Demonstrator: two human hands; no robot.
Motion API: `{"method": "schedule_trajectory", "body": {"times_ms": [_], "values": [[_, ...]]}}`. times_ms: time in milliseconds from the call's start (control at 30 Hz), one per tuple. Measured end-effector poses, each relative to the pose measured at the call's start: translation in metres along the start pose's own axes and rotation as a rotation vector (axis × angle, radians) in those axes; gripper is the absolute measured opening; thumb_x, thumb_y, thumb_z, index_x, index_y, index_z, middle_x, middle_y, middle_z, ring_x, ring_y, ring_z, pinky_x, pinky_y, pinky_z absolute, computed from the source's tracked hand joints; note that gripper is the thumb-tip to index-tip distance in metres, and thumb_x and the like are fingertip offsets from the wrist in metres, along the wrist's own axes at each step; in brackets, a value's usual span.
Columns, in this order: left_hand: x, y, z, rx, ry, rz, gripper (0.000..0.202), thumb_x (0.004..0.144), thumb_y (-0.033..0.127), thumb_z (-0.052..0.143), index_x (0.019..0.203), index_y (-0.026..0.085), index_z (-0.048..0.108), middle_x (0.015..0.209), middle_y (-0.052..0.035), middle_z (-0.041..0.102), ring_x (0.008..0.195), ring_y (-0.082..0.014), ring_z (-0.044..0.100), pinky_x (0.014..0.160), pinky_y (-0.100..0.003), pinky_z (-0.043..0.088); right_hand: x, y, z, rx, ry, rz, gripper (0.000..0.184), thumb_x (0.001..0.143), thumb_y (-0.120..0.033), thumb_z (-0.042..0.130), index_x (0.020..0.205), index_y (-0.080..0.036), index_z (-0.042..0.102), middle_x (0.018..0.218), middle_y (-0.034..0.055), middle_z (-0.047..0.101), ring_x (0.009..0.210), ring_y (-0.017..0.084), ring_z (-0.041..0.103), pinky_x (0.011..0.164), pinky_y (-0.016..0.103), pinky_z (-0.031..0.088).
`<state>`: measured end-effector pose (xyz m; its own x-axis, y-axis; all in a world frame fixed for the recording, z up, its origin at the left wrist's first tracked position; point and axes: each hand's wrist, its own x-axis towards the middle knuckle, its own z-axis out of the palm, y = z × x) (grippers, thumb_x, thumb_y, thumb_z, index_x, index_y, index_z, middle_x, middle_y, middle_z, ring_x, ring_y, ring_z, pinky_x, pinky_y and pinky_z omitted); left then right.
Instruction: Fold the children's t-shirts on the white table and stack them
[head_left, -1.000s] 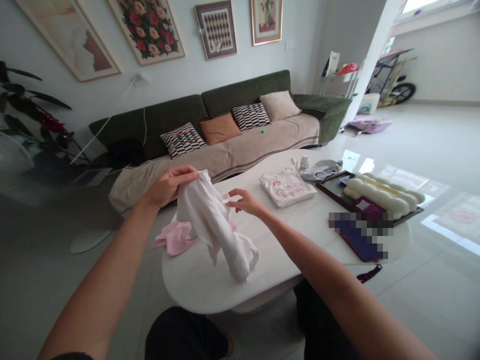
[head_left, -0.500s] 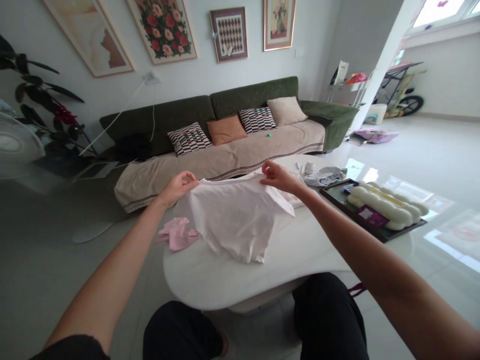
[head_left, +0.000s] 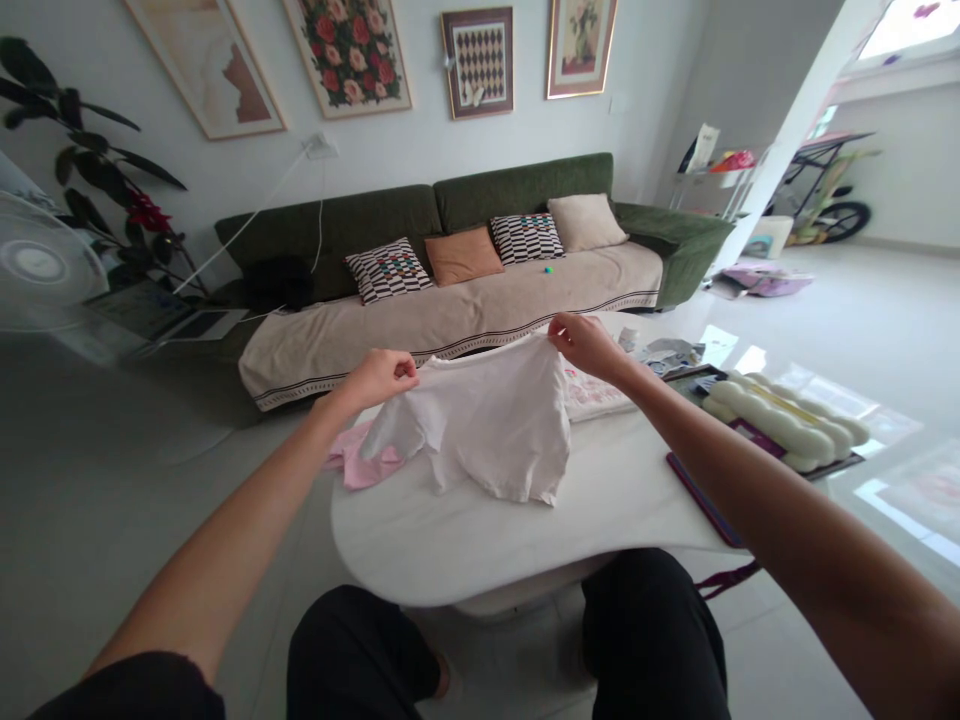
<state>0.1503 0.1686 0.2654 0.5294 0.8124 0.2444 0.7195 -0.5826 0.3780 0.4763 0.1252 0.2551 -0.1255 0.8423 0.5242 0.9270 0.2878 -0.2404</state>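
Holding a white shirt spread over the table

We pinch the white shirt (head_left: 495, 425) at its top corners, left hand (head_left: 382, 375) and right hand (head_left: 585, 343) both closed on the cloth, its hem resting on the white table (head_left: 465, 540) below. A pink garment (head_left: 364, 462) lies under our left hand; the tray (head_left: 840, 465) beyond our right holds a cream cushion (head_left: 787, 420).

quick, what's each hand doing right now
left hand: closed, pinching the white shirt at one top corner
right hand: closed, pinching its other top corner
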Motion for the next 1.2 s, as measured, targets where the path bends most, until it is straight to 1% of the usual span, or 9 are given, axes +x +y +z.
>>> {"method": "schedule_trajectory", "body": {"times_ms": [233,367,467,533,667,800,933,1100,1200], "values": [[0.004,0.003,0.005,0.295,0.108,0.055,0.009,0.063,0.020,0.051,0.065,0.017,0.059,0.069,-0.0049,0.060,0.065,-0.0172,0.054,0.061,-0.025,0.037,0.011,-0.005,-0.009,-0.052,-0.045,-0.051,0.016,0.075,-0.012,0.045,0.081,-0.013,0.060,0.084,0.0087,0.058,0.068,0.014,0.052,0.065,0.023,0.037],[0.015,0.022,-0.029,0.422,0.163,0.121,0.011,0.067,0.020,0.050,0.066,0.016,0.061,0.078,-0.0062,0.059,0.073,-0.0178,0.054,0.066,-0.026,0.038,0.035,0.001,-0.033,-0.107,-0.049,-0.097,0.013,0.075,-0.013,0.048,0.078,-0.013,0.061,0.078,0.0082,0.058,0.075,0.017,0.053,0.072,0.028,0.038],[0.021,0.034,-0.057,0.368,0.339,0.169,0.017,0.071,0.023,0.049,0.076,0.013,0.063,0.086,-0.0057,0.058,0.075,-0.0155,0.052,0.071,-0.026,0.038,0.049,0.001,-0.052,-0.074,0.063,-0.100,0.015,0.078,-0.017,0.046,0.079,-0.013,0.060,0.079,0.0078,0.059,0.077,0.018,0.053,0.075,0.031,0.038],[0.023,0.034,-0.060,0.312,0.398,0.192,0.020,0.072,0.024,0.048,0.079,0.012,0.063,0.086,-0.0060,0.057,0.075,-0.0153,0.051,0.070,-0.026,0.038,0.049,0.000,-0.054,-0.075,0.057,-0.115,0.017,0.078,-0.018,0.045,0.080,-0.013,0.060,0.079,0.0072,0.060,0.075,0.017,0.054,0.072,0.030,0.039],[0.026,0.019,-0.033,0.279,0.234,0.159,0.016,0.070,0.022,0.048,0.072,0.015,0.062,0.077,-0.0066,0.060,0.068,-0.0170,0.053,0.065,-0.027,0.038,0.039,-0.003,-0.036,-0.159,-0.015,-0.046,0.013,0.074,-0.017,0.048,0.077,-0.015,0.060,0.081,0.0069,0.062,0.073,0.017,0.056,0.065,0.026,0.039],[0.029,0.012,-0.019,0.299,0.311,0.070,0.016,0.071,0.021,0.047,0.078,0.018,0.061,0.079,-0.0070,0.063,0.071,-0.0185,0.056,0.067,-0.026,0.037,0.034,0.001,-0.027,-0.108,-0.034,0.014,0.014,0.076,-0.016,0.045,0.082,-0.016,0.057,0.067,0.0041,0.063,0.064,0.015,0.057,0.062,0.025,0.039],[0.033,0.022,-0.029,0.413,0.326,0.028,0.020,0.076,0.023,0.044,0.089,0.017,0.058,0.077,-0.0083,0.064,0.070,-0.0203,0.059,0.063,-0.026,0.036,0.037,0.004,-0.039,0.018,0.027,0.045,0.023,0.080,-0.013,0.037,0.098,-0.012,0.051,0.048,-0.0008,0.056,0.052,0.014,0.054,0.057,0.024,0.039],[0.039,0.026,-0.046,0.596,0.260,0.119,0.025,0.083,0.026,0.038,0.094,0.012,0.055,0.078,-0.0127,0.063,0.080,-0.0242,0.059,0.069,-0.029,0.037,0.043,0.010,-0.063,-0.062,0.090,-0.103,0.028,0.079,-0.013,0.038,0.104,-0.011,0.050,0.059,0.0020,0.060,0.057,0.015,0.054,0.061,0.027,0.039],[0.040,0.023,-0.052,0.629,0.296,0.099,0.027,0.084,0.029,0.037,0.094,0.012,0.055,0.077,-0.0121,0.062,0.078,-0.0231,0.058,0.068,-0.029,0.036,0.046,0.010,-0.072,-0.111,0.064,-0.161,0.023,0.078,-0.014,0.040,0.094,-0.013,0.056,0.066,0.0043,0.061,0.067,0.018,0.056,0.068,0.030,0.039]]}}
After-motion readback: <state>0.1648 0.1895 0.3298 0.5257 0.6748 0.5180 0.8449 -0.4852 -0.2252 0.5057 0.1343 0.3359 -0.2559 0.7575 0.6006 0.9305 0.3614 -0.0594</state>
